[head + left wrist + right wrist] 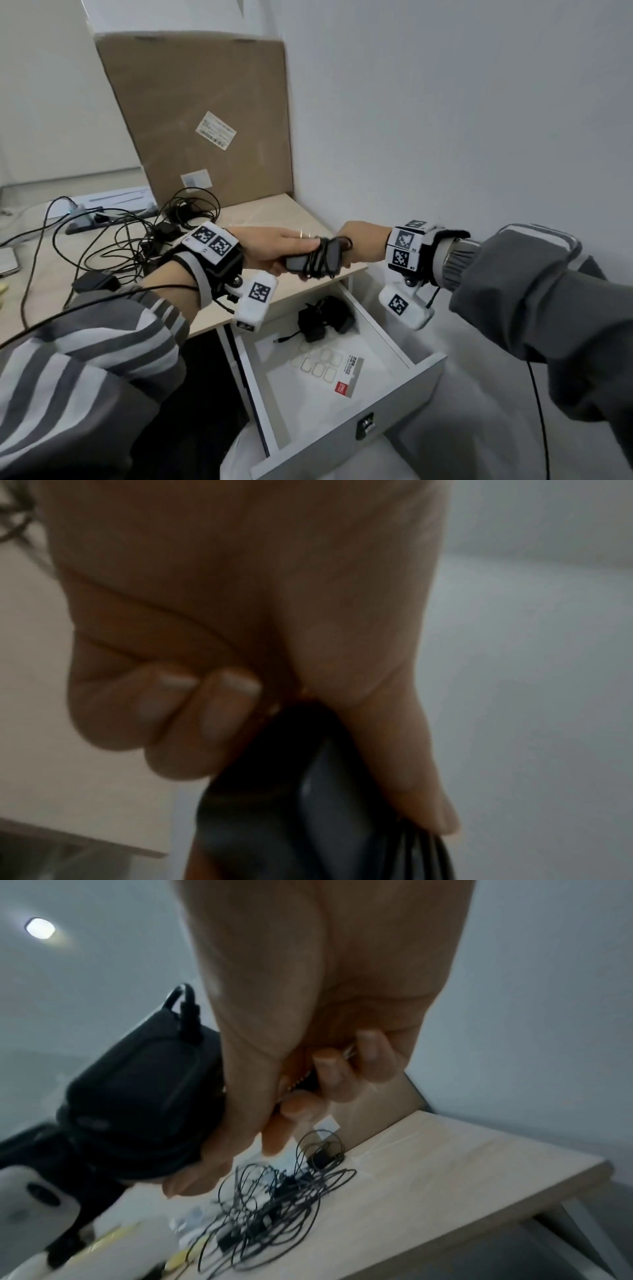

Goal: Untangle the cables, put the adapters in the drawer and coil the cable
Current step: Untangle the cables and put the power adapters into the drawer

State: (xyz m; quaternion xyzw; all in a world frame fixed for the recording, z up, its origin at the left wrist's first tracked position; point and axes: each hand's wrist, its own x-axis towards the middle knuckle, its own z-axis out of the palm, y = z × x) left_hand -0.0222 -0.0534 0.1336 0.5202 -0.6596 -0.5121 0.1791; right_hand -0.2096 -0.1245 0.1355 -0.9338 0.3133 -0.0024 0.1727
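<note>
While its cord is wound tight around it, a black adapter sits gripped between both hands above the open drawer. Left hand clasps one end, thumb along its side; right hand curls round the other, pinching the plug. Below them another adapter already lies stowed. Tucking the loose end before lowering should keep the wrap intact. Behind the left wrist, tangled cables await.
</note>
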